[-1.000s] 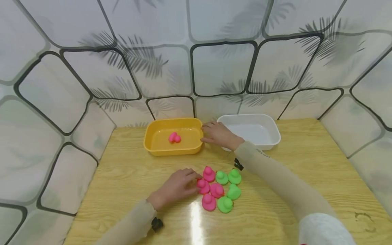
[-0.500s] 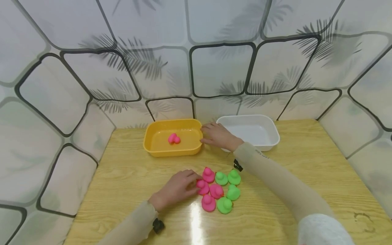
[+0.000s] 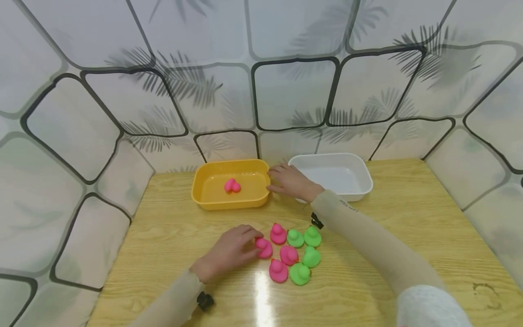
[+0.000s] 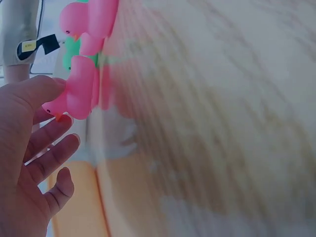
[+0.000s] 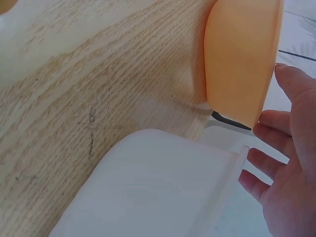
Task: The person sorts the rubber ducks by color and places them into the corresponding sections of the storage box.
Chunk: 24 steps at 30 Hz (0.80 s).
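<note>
Duck (image 3: 263,248), a pink one: where is it sitting in the head view?

Nearer the person than the yellow tray (image 3: 222,204), toward its right end. The left hand (image 3: 229,250) is pinching it. Three pink ducks (image 3: 278,271) and four green ducks (image 3: 311,257) are lying farther right of the tray, also on its near side.

And the right hand (image 3: 293,180)?

It's resting at the tray's right rim, between tray and white tub (image 3: 352,196).

What is the left wrist view showing?

The thumb is pressing the duck, a fingertip touching near its beak. Whether it's lifting, I can't tell.

Right wrist?

Fingers are staying loose, ungrasping, the thumb touching the tray's rim.
</note>
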### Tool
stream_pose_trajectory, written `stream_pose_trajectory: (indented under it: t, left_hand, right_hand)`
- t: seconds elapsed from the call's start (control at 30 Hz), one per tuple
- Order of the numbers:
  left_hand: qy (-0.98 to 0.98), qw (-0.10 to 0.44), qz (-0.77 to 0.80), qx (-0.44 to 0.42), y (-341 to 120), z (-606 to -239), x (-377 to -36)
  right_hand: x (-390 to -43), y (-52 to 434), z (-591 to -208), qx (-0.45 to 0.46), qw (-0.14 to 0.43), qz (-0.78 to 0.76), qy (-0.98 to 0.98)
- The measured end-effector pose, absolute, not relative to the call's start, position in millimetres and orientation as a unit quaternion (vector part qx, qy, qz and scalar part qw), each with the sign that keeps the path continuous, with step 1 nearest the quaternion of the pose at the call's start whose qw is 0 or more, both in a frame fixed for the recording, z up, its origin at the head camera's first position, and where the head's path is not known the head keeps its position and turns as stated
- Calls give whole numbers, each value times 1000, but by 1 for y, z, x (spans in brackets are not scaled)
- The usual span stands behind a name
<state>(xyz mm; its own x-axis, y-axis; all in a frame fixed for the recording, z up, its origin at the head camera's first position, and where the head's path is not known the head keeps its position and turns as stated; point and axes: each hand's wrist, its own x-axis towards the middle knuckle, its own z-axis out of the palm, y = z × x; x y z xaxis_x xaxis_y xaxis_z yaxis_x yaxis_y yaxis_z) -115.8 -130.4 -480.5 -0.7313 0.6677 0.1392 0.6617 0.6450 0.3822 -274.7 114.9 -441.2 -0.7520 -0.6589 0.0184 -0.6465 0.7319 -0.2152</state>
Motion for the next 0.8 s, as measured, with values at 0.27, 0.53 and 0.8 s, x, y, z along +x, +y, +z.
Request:
stream_pose_trajectory:
  t: [0.27, 0.53, 0.8]
  left_hand:
    - [911, -13, 188, 367, -146, -465, -122]
    - [916, -49, 194, 348, -164, -444, -136]
    - [910, -107, 213, 339, -185, -427, -164]
  right_hand:
    - [-275, 115, -441, -347, 34, -105, 932]
    - [-275, 115, -443, -353, 21, -96, 930]
    - [-275, 114, -443, -357, 14, -108, 928]
